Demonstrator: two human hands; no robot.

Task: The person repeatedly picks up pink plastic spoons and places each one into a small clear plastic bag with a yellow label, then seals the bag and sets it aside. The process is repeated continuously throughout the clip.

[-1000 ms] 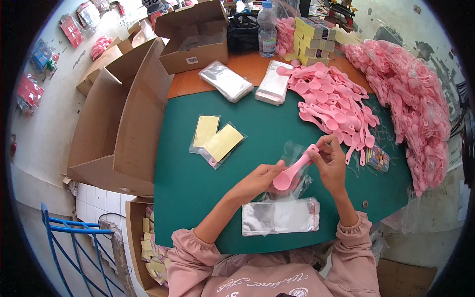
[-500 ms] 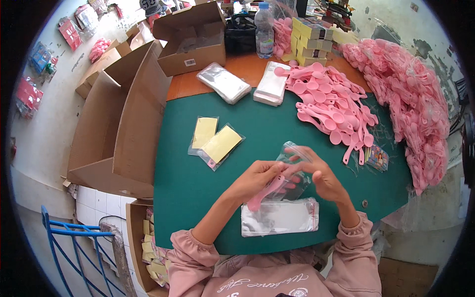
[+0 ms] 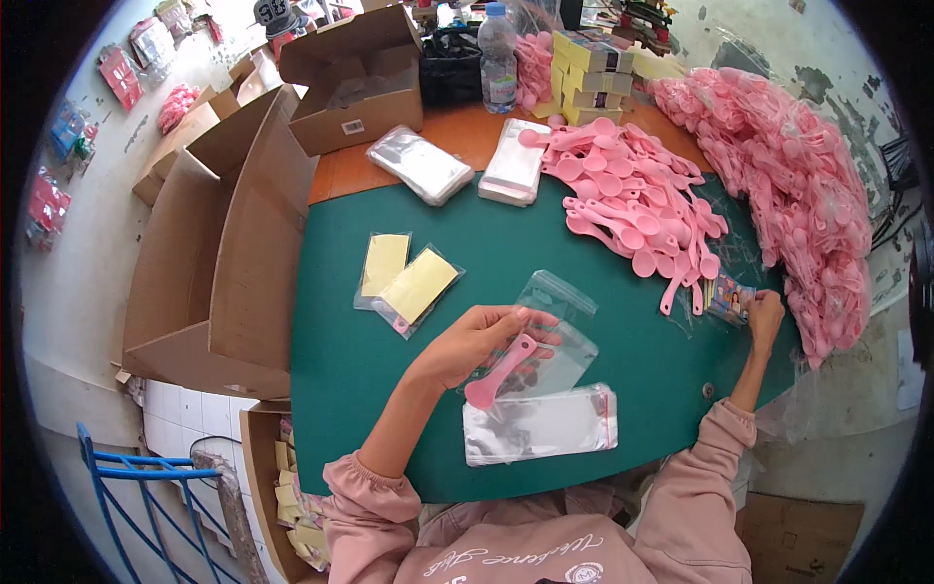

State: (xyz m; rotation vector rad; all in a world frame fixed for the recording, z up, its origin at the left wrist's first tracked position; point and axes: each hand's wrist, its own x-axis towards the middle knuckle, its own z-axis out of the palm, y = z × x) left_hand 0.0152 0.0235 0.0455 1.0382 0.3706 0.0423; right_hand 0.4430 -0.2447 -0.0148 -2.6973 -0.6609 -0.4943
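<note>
We see a room with a pale left wall [image 3: 73,302], where colourful plastic packets [image 3: 122,76] hang. Bright light glares at the upper left. The right wall [image 3: 749,24] is whitish, its paint peeling in grey patches. A table [image 3: 336,389] fills the middle, green on top, with an orange strip [image 3: 336,175] behind. At lower left we see a white tiled floor [image 3: 180,419] and a blue metal frame [image 3: 146,471].

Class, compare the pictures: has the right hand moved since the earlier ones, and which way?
Yes. Judged against the near bag stack, the right hand has moved right, away from the bagged spoon, to the cards.
</note>
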